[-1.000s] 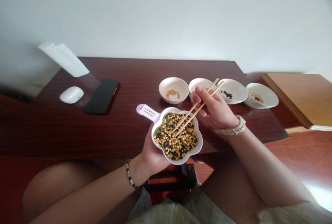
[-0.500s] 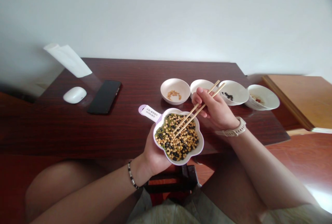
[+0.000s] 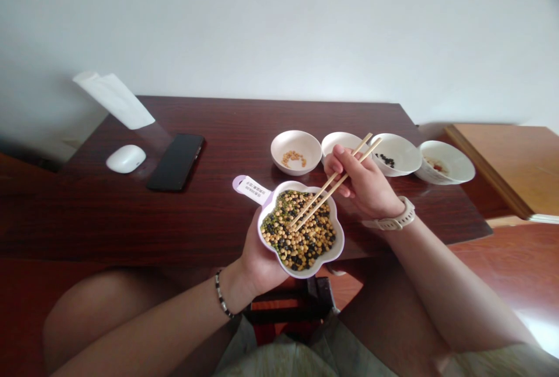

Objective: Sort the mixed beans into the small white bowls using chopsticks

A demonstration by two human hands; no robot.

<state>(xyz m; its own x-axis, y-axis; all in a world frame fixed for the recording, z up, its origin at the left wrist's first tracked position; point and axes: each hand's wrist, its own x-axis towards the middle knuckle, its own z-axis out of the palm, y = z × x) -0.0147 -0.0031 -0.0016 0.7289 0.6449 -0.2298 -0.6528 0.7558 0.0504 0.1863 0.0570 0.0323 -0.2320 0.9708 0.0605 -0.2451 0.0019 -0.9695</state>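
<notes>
My left hand cups a flower-shaped white bowl from beneath, just off the table's near edge. The bowl is full of mixed yellow, black and green beans. My right hand, a pale watch on its wrist, is closed on a pair of wooden chopsticks. Their tips rest among the beans near the bowl's middle. Behind stand several small white bowls in a row: one with yellow beans, one partly hidden by my hand, one with black beans and one with reddish bits.
On the dark wooden table lie a black phone, a white mouse and a white folded packet at the back left. A purple-edged label tag sticks out beside the bowl. A lighter wooden surface stands at the right.
The chopstick tips have shifted slightly within the beans. Both hands and the bowl stay almost where they were; the view has drifted a little.
</notes>
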